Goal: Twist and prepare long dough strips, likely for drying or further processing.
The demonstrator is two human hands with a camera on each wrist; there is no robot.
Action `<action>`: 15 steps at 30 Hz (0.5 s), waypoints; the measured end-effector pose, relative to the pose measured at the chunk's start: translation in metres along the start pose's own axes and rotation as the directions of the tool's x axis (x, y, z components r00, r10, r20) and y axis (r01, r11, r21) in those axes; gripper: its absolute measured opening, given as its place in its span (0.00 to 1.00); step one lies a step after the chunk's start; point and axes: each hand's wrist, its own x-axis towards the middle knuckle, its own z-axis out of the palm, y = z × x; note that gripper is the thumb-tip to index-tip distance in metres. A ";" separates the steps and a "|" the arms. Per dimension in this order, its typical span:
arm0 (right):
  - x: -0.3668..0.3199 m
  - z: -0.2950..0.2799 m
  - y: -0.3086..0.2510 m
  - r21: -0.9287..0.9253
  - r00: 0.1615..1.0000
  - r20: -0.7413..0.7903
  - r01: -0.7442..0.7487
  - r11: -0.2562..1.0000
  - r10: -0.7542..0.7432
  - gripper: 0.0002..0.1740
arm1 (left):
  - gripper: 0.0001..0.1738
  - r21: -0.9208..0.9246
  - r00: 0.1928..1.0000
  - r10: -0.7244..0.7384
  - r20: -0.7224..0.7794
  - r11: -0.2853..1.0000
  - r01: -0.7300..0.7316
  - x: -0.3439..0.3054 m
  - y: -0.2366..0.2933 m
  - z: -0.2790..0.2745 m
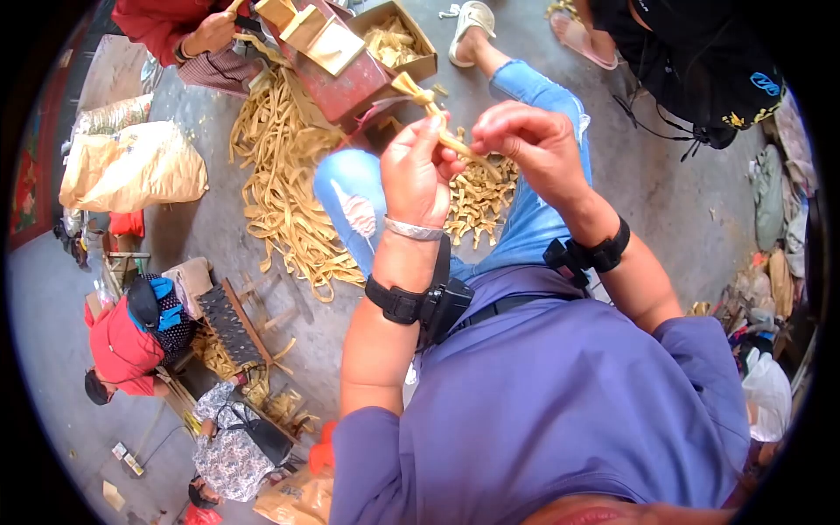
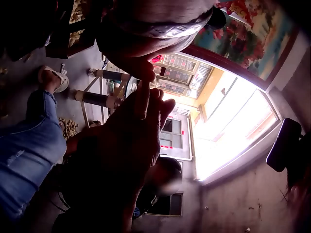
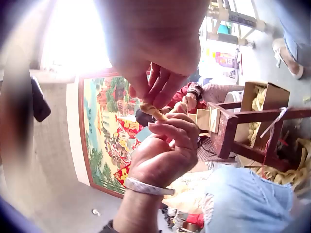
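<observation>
Grey floor [image 1: 700,197]; tan strip [image 1: 452,143], narrow (end flared).

We saw golden tan on the strip [image 1: 454,143], and the same shade across the strip pile [image 1: 280,192]. The shirt [image 1: 569,394] was dusty purple, the jeans [image 1: 534,229] light blue with whitish frayed patches. We noted a silvery bracelet [image 1: 414,231], black wrist straps [image 1: 394,301], a dark red bench [image 3: 224,127], a grey-and-white print blouse [image 1: 229,468] and a wall picture [image 3: 104,121] in greens, blues and reds.
</observation>
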 end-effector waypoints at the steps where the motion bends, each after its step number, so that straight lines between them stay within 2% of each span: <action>1: -0.003 0.003 -0.003 -0.109 0.999 0.007 0.054 0.993 -0.053 0.09 | 0.10 -0.013 1.000 0.003 -0.022 1.000 -0.003 -0.001 0.000 0.002; 2: -0.008 0.002 0.000 -0.187 0.995 -0.073 0.049 0.981 -0.063 0.11 | 0.10 -0.026 0.999 0.009 -0.042 1.000 -0.010 -0.002 0.000 0.005; 5: -0.012 0.000 -0.011 -0.532 0.994 0.042 0.105 0.840 -0.098 0.15 | 0.10 -0.045 0.998 0.032 -0.063 0.998 -0.035 0.000 -0.003 0.009; 6: -0.012 -0.003 -0.007 -0.537 0.967 0.183 0.251 0.805 -0.180 0.18 | 0.10 -0.046 0.997 0.035 -0.066 0.998 -0.038 -0.001 -0.006 0.009; 9: -0.012 -0.005 -0.006 -0.572 0.941 0.219 0.339 0.747 -0.259 0.16 | 0.13 -0.076 0.999 -0.012 -0.037 0.997 0.009 -0.006 -0.002 0.014; 11: -0.012 -0.005 -0.009 -0.664 0.953 0.185 0.301 0.684 -0.240 0.14 | 0.13 0.157 0.996 0.086 -0.002 0.984 -0.084 -0.014 0.002 0.023; 13: -0.010 0.004 -0.015 -0.701 0.951 0.164 0.300 0.647 -0.264 0.13 | 0.12 0.430 0.982 0.186 0.035 0.884 -0.183 -0.018 0.002 0.025; 14: -0.005 0.007 -0.022 -0.775 0.914 0.210 0.372 0.511 -0.346 0.12 | 0.11 0.579 0.964 0.254 0.079 0.775 -0.252 -0.017 -0.001 0.021; 15: 0.002 0.011 -0.033 -0.830 0.869 0.267 0.427 0.359 -0.416 0.12 | 0.11 0.715 0.923 0.342 0.177 0.600 -0.359 -0.015 0.000 0.020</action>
